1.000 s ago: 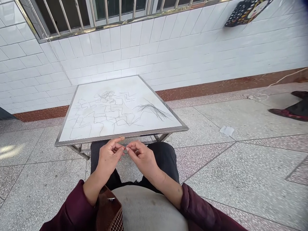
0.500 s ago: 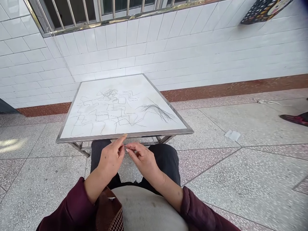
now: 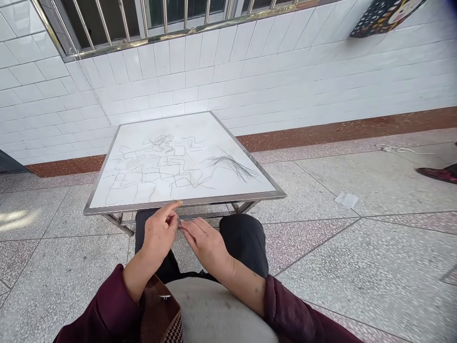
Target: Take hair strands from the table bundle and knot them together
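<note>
My left hand [image 3: 160, 233] and right hand [image 3: 205, 246] are close together, just before the near edge of the white table [image 3: 185, 202], and the fingertips [image 3: 177, 220] are pinched very narrow at sth v. thin, but I cannot tell what they hold, if anything. The loose bunch of fine black hairs [image 3: 233, 166] lies on the table forward and to the right of my fingers, its long axis running approx. left to right, sloping down at the right end, and my right hand is the nearer one.

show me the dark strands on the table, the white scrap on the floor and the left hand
Dark strands [image 3: 233, 166]: head view, on its middle.
White scrap [image 3: 346, 200]: head view, on its middle.
Left hand [image 3: 159, 236]: head view, on its back.
</note>
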{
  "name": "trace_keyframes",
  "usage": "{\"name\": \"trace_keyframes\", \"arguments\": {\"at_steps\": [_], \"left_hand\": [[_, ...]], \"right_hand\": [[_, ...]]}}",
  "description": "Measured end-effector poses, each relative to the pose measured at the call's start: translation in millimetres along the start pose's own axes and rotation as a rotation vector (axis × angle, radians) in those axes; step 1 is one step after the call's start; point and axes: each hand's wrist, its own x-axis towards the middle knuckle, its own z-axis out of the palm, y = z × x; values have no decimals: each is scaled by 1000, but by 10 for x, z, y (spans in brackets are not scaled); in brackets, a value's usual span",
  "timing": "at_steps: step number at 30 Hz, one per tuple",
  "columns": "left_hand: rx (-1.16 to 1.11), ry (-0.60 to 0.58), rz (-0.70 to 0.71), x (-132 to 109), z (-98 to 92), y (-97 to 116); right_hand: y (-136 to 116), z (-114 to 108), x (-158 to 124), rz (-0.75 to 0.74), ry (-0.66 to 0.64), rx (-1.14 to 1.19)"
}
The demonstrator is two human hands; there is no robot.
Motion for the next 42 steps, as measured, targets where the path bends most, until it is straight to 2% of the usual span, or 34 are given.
{"name": "trace_keyframes", "arguments": {"at_steps": [5, 10, 19, 24, 29, 33, 37, 40, 42], "left_hand": [[-210, -74, -122, 43, -11, -75], [-338, -114, -185, 74, -30, -27], [-381, 81, -163, 107, -121, 94], [-417, 86, -183, 90, -161, 111], [-384, 90, -184, 61, -179, 86], [-397, 110, -174, 55, -192, 75], [-456, 98, -194, 111, -263, 147], [-534, 1, -184, 191, -421, 186], [-625, -3, -204, 233, -545, 147]], "right_hand": [[6, -3, -9, -22, -49, -25], [23, -21, -10, -22, -34, 4], [5, -48, 21, 37, 67, 155], [-12, -46, 3, 77, 71, 195], [-68, -53, -15, 13, 34, 192], [-114, -64, -19, 20, 19, 199], [-107, -81, -6, 149, 50, 282], [-88, -110, 15, 370, 76, 434], [-81, -135, 32, 503, 101, 571]]}}
